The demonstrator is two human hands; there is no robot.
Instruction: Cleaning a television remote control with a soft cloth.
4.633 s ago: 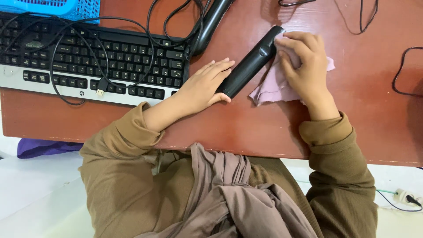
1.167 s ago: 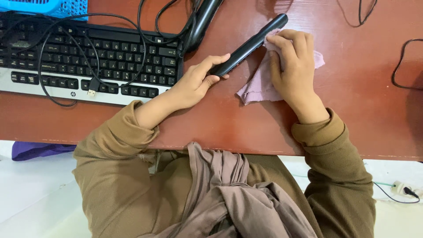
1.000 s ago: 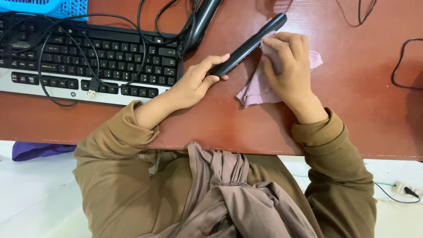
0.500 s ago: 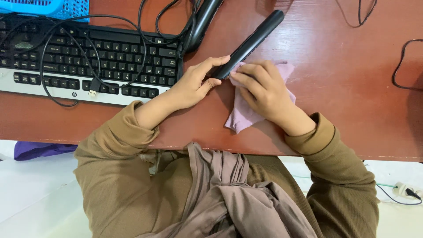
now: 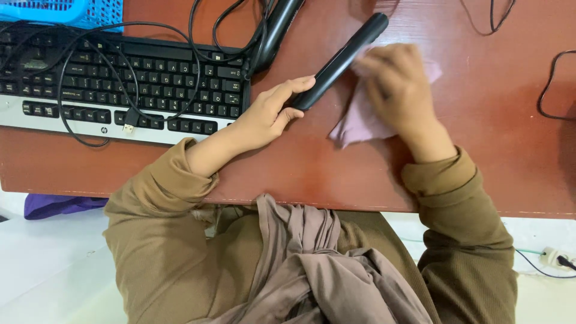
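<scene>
A long black hair straightener [image 5: 342, 57] lies slantwise on the red-brown desk [image 5: 498, 156], turned on its edge. My left hand [image 5: 270, 117] grips its near end by the keyboard's right corner. My right hand [image 5: 399, 90], blurred with motion, presses a pale pink cloth [image 5: 360, 123] against the straightener's right side near its far half. The cloth trails down onto the desk below my fingers.
A black and silver keyboard [image 5: 120, 78] with a loose black cable and plug [image 5: 129, 123] over it lies at the left. A second black tool [image 5: 276, 30] and a blue basket [image 5: 60, 9] sit at the back. More black cords [image 5: 549, 84] loop at the right.
My right hand has slid the cloth from the straightener's near end back up toward its far end. Since several seconds ago the straightener was tipped from flat onto its edge.
</scene>
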